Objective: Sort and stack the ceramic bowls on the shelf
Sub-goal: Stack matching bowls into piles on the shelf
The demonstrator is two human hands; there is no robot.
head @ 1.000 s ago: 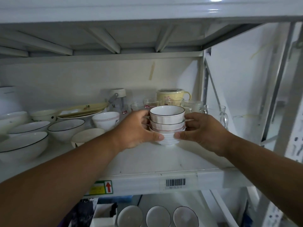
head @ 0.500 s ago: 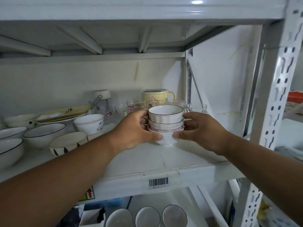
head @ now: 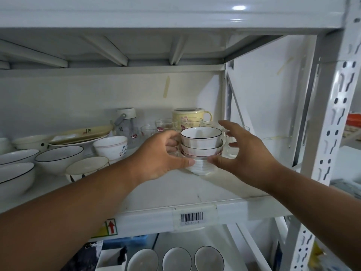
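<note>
Stack of small bowls sits on the shelf, toward its right end, well back from the front edge. Left hand cups it, thumb on the bottom bowl. Right hand is spread open, thumb touching low. Glasses and a yellow mug crowd just behind; bowls fill the left. Bare shelf in front.

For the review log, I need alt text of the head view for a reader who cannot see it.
Two hands flank a stack of small white bowls on a white shelf: the left hand curls against it, the right hand has spread fingers. Loose bowls sit left, glasses and a yellow mug behind.
</note>
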